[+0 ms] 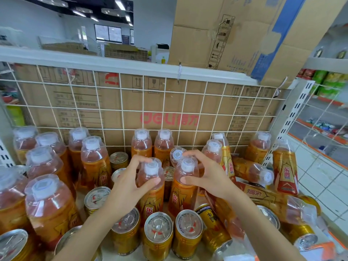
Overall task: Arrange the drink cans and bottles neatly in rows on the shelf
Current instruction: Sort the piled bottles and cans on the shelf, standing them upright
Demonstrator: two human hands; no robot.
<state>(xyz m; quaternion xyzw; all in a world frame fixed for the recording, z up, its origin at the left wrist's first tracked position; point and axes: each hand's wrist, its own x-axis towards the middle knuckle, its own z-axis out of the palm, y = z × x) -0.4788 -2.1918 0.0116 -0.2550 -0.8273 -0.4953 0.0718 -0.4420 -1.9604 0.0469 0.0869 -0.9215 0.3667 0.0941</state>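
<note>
A: Cardboard first. A big box (pixel 235 34) sits on the top ledge. A flat carton (pixel 169 110) stands behind the white wire grid (pixel 122 110) at the back of the shelf (pixel 108 245).
B: Noted. Bottles?
A: Orange drink bottles with clear overcaps, all on that shelf. The left cluster (pixel 49 204) is upright and tightly packed. The right side is untidy: a toppled bottle (pixel 252 172) lies on its side, cap to the right. A second fallen bottle (pixel 273 202) lies just below it.
B: Hands?
A: Both at centre. The left hand (pixel 126 187) is wrapped round the shoulder of an upright centre-left bottle (pixel 151 202), thumb across the front. The right hand (pixel 209 179) is grasping the centre-right bottle (pixel 180 198) the same way. The two stand side by side.
B: Cans?
A: Gold front cans (pixel 158 232) are upright along the near edge, pull tabs up. A leaning can (pixel 214 223) tips over just right of them. A back can (pixel 118 159) sits among the bottles.
</note>
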